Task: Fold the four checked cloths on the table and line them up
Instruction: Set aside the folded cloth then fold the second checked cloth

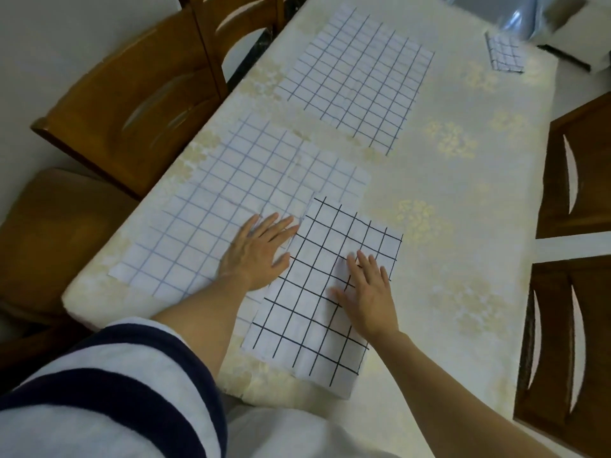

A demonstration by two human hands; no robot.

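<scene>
Risk: folded cloth (307,325) overlaps flat cloth (205,209); sliding may drag it. Left hand (258,251) spread beside, right hand (368,292) spread atop.

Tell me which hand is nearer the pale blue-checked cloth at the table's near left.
Left. The left hand lies flat on the pale blue-checked cloth, at its right edge. The right hand rests on the black-checked cloth beside it.

Black-checked cloth (297,328) overlaps flat blue-checked cloth (215,200); far cloth (357,87) flat, small cloth (504,56) perhaps folded.
</scene>
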